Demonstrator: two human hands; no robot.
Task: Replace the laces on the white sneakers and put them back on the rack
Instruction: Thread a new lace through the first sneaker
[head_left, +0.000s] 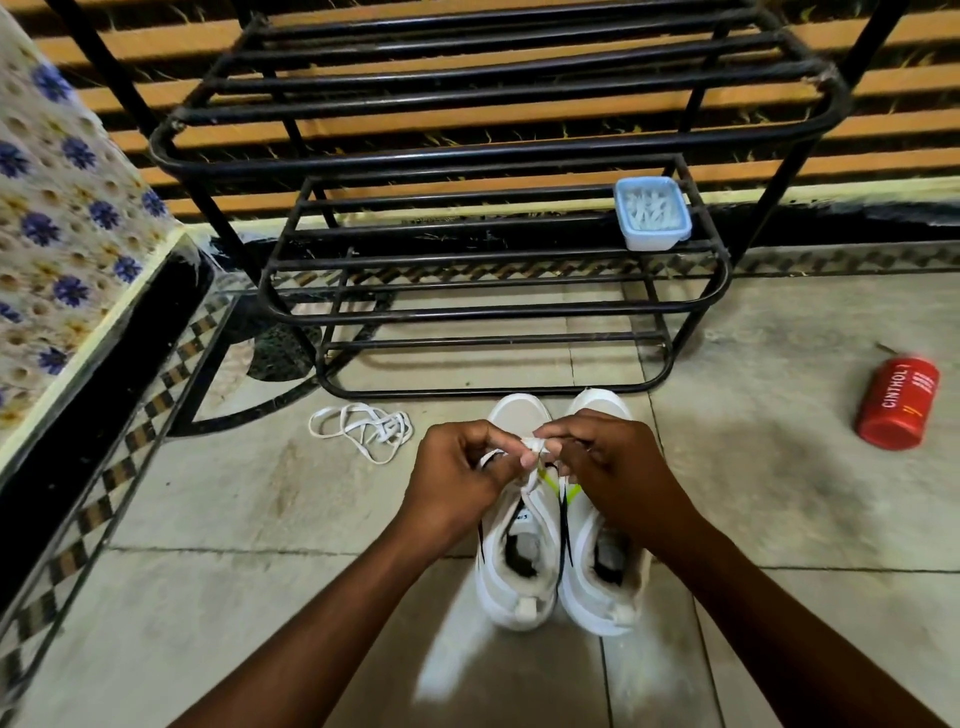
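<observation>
Two white sneakers stand side by side on the floor, toes toward the rack: the left sneaker (519, 551) and the right sneaker (597, 566). Above the left sneaker's tongue, my left hand (462, 478) and my right hand (608, 467) both pinch a white lace (535, 448) between their fingertips. Another loose white lace (363, 428) lies tangled on the floor to the left of the shoes. The black metal shoe rack (493, 312) stands just beyond the sneakers, its lower shelves bare of shoes.
A pale blue plastic box (652, 213) of small white items sits on the rack's middle shelf at right. A red Cinthol can (897, 402) lies on the floor at right. A flower-patterned covered surface (62, 218) borders the left side.
</observation>
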